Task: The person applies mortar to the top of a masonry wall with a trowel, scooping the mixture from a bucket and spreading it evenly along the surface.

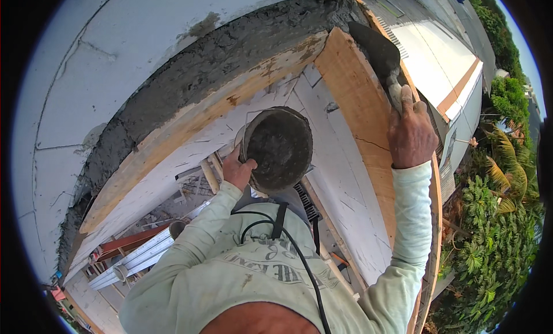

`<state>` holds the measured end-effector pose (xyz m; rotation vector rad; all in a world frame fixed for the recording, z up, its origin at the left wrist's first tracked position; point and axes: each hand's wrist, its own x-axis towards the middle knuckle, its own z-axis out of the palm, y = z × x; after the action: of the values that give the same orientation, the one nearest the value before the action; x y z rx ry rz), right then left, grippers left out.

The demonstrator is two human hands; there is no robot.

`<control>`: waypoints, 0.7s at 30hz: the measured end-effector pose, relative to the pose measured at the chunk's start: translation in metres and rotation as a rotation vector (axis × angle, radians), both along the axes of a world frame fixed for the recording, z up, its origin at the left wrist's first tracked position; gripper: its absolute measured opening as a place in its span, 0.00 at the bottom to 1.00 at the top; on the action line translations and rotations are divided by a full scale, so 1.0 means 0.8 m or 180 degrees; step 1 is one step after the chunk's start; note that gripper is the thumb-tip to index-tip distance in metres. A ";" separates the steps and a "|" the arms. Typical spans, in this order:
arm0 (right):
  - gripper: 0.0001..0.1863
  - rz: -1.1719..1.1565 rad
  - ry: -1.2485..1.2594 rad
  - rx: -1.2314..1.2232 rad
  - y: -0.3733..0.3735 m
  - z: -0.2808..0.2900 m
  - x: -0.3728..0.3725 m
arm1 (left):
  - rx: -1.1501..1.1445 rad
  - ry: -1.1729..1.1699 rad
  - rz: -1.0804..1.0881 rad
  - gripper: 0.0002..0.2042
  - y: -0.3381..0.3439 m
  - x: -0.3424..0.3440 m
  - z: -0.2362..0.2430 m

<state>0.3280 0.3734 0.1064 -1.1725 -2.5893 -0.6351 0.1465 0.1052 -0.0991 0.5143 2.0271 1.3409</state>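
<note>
My left hand [237,170] grips the rim of a dark, cement-stained bucket [309,147], its thumb over the edge. The bucket hangs in front of my body, its mouth facing up, with grey residue inside; its thin wire handle lies at the left side. In my right hand [412,132] is a trowel [377,50], held by its pale handle. The grey-coated blade sits in the narrow gap between two wooden form boards, at the corner. Wet grey concrete [230,43] fills the channel running left from there, behind a long wooden board [227,101].
A plywood board [357,103] lines the right side. Beyond the concrete lies a pale block wall [109,52]. Below are timbers, metal sheets [138,253] and a white inner wall [345,190]. Roofs [429,52] and green trees [489,236] are outside to the right.
</note>
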 end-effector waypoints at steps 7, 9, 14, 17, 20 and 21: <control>0.28 0.0568 0.1674 -0.0860 -0.066 0.011 0.048 | 0.0035 -0.0242 0.0040 0.29 0.003 0.001 0.006; 0.28 0.0505 0.1230 -0.1334 -0.103 -0.014 0.063 | -0.0031 -0.0017 -0.0021 0.29 0.003 0.000 0.004; 0.28 0.0049 -0.0118 -0.2683 -0.157 -0.163 0.058 | -0.0048 0.0178 -0.0132 0.25 0.008 0.007 0.010; 0.24 0.0062 -0.0255 -0.2361 -0.160 -0.240 0.014 | -0.0101 0.0138 -0.0254 0.25 0.012 0.012 0.020; 0.20 0.0347 -0.0104 -0.2123 -0.183 -0.270 -0.018 | -0.0168 0.0134 -0.0309 0.25 0.016 0.013 0.032; 0.20 0.0328 -0.0057 -0.2168 -0.189 -0.268 -0.017 | -0.0137 0.0037 -0.0259 0.25 0.017 0.011 0.036</control>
<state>0.3144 0.2226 -0.1081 -1.1734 -2.9481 0.2971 0.1553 0.1189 -0.0707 0.5800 2.0180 1.2462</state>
